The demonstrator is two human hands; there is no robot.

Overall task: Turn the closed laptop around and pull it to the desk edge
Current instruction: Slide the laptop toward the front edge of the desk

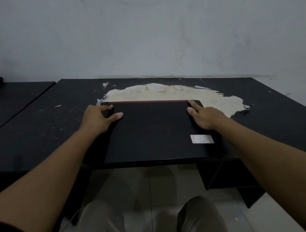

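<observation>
A closed black laptop [153,132] lies flat on the black desk [41,126], its near edge level with the desk's front edge. A red strip runs along its far edge, and a pale sticker [202,139] sits near its right front corner. My left hand [98,119] grips the far left corner, thumb on the lid and fingers wrapped over the edge. My right hand [205,117] holds the far right corner the same way, with its fingers reaching around the back.
Behind the laptop the desk's dark coating has peeled off in a large pale patch [183,94] with ragged flakes. A second dark desk [9,99] adjoins at the left. A grey wall stands close behind. My legs and a tiled floor show below the desk edge.
</observation>
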